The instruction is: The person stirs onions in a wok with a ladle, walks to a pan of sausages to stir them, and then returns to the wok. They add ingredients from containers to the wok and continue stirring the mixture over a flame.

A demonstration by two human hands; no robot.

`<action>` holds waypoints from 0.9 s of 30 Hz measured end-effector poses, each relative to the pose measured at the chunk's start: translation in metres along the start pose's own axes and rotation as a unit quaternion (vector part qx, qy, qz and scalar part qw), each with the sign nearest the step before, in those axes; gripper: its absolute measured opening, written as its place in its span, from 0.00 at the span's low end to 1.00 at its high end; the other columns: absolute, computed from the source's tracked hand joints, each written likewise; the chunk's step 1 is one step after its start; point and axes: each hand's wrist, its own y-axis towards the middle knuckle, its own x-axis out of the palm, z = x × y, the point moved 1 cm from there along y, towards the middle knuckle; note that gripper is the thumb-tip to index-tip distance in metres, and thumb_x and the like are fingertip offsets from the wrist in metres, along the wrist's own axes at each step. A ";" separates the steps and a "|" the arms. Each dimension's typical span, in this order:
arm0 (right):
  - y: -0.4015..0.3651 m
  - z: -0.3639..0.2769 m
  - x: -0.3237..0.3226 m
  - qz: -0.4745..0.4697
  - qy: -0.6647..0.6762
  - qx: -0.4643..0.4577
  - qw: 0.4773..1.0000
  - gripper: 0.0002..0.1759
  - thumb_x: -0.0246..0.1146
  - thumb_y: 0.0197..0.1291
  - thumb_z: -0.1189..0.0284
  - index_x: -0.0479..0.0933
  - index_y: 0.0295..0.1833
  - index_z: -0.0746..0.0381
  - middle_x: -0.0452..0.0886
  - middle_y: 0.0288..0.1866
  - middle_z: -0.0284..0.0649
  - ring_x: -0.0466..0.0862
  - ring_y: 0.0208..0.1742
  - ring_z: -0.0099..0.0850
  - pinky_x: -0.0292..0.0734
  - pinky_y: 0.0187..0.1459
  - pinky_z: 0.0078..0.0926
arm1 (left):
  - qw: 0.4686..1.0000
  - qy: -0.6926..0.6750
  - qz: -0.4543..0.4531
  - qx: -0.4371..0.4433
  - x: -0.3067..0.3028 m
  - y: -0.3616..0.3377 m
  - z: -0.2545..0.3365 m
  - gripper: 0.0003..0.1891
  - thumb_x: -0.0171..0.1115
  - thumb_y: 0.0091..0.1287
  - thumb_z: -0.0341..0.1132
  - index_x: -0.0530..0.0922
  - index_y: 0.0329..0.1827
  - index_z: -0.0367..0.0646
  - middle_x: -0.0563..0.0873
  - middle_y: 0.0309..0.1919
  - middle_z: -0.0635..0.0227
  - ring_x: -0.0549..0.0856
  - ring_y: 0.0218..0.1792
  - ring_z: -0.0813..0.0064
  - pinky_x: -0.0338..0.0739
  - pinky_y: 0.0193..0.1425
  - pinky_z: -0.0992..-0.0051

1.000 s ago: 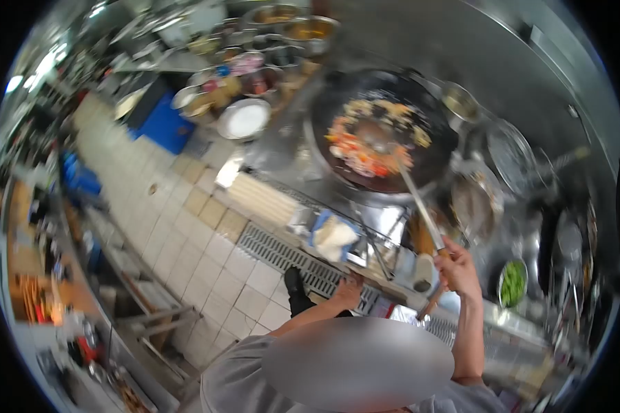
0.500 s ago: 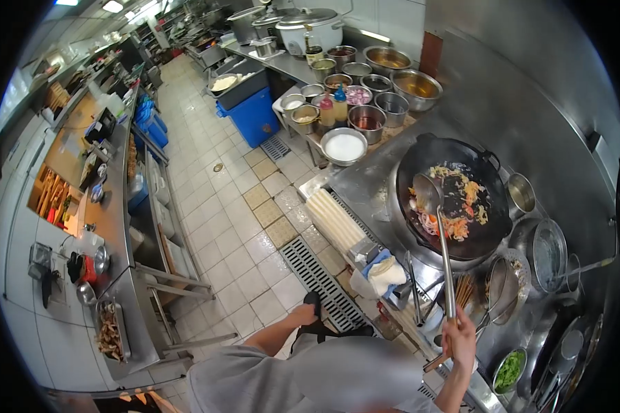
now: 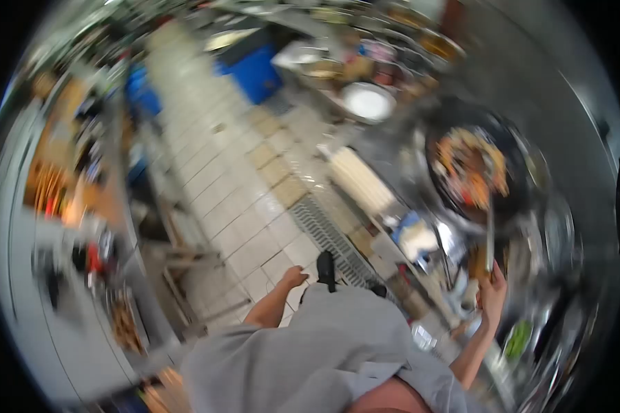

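The frame is blurred by head motion. My right hand point(image 3: 492, 297) grips the long handle of a metal ladle point(image 3: 490, 227), whose bowl reaches into a black wok point(image 3: 477, 171) holding a mixed orange, red and pale stir-fry. My left hand point(image 3: 294, 277) hangs loosely curled by my side above the tiled floor, touching nothing. My grey shirt fills the bottom of the view.
A white bowl point(image 3: 368, 102) and several metal bowls stand beyond the wok. A blue bin point(image 3: 257, 71) sits on the floor at the back. A floor drain grate point(image 3: 331, 237) runs along the cooking line. A small bowl of greens point(image 3: 517, 340) lies at lower right. A steel counter lines the left.
The view has swung and blurred. My right hand still holds the ladle, which now reaches deeper over the wok's food. My left hand has stayed at my side.
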 end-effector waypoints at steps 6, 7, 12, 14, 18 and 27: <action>-0.083 -0.021 -0.021 -0.019 -0.028 0.045 0.998 0.32 0.60 0.59 0.81 0.65 0.70 0.70 0.68 0.20 0.27 0.66 0.14 0.15 0.59 0.15 0.18 | 0.994 0.084 -0.069 -0.028 -0.023 0.010 -0.053 0.31 0.67 0.56 0.51 0.80 0.54 0.34 0.85 0.47 0.44 0.83 0.53 0.50 0.77 0.58 0.62; -0.065 -0.018 -0.016 -0.009 -0.046 0.029 0.998 0.31 0.59 0.59 0.80 0.66 0.70 0.69 0.68 0.20 0.27 0.66 0.14 0.15 0.59 0.15 0.18 | 0.993 0.081 -0.079 -0.035 -0.026 0.020 -0.056 0.31 0.68 0.56 0.51 0.80 0.54 0.34 0.85 0.47 0.44 0.83 0.53 0.50 0.77 0.58 0.62; 0.043 0.004 0.008 0.075 0.054 -0.024 0.995 0.24 0.58 0.58 0.78 0.72 0.63 0.67 0.68 0.17 0.29 0.67 0.11 0.19 0.61 0.12 0.22 | 0.997 0.040 -0.070 -0.012 -0.036 0.075 -0.059 0.29 0.68 0.55 0.49 0.80 0.53 0.34 0.85 0.45 0.43 0.84 0.51 0.50 0.78 0.55 0.63; 0.068 0.001 0.011 0.103 0.045 -0.047 0.993 0.24 0.59 0.58 0.77 0.72 0.62 0.66 0.68 0.17 0.29 0.68 0.11 0.20 0.62 0.12 0.22 | 0.999 -0.021 -0.024 0.025 -0.047 0.088 -0.045 0.28 0.68 0.55 0.46 0.81 0.52 0.34 0.86 0.42 0.44 0.86 0.47 0.52 0.79 0.53 0.64; 0.110 -0.004 0.029 0.071 0.061 -0.039 0.995 0.24 0.61 0.60 0.74 0.72 0.63 0.64 0.68 0.18 0.30 0.69 0.12 0.20 0.63 0.11 0.23 | 0.999 -0.012 -0.024 0.035 -0.062 0.099 -0.009 0.27 0.67 0.55 0.44 0.80 0.54 0.34 0.87 0.41 0.47 0.87 0.45 0.55 0.79 0.52 0.65; -0.031 -0.004 -0.016 0.114 -0.470 -0.098 0.870 0.34 0.60 0.53 0.77 0.71 0.69 0.51 0.82 0.33 0.50 0.82 0.34 0.47 0.76 0.37 0.28 | 0.994 -0.054 -0.093 -0.026 -0.037 0.064 -0.026 0.22 0.65 0.61 0.36 0.77 0.56 0.35 0.84 0.28 0.62 0.82 0.26 0.73 0.78 0.24 0.72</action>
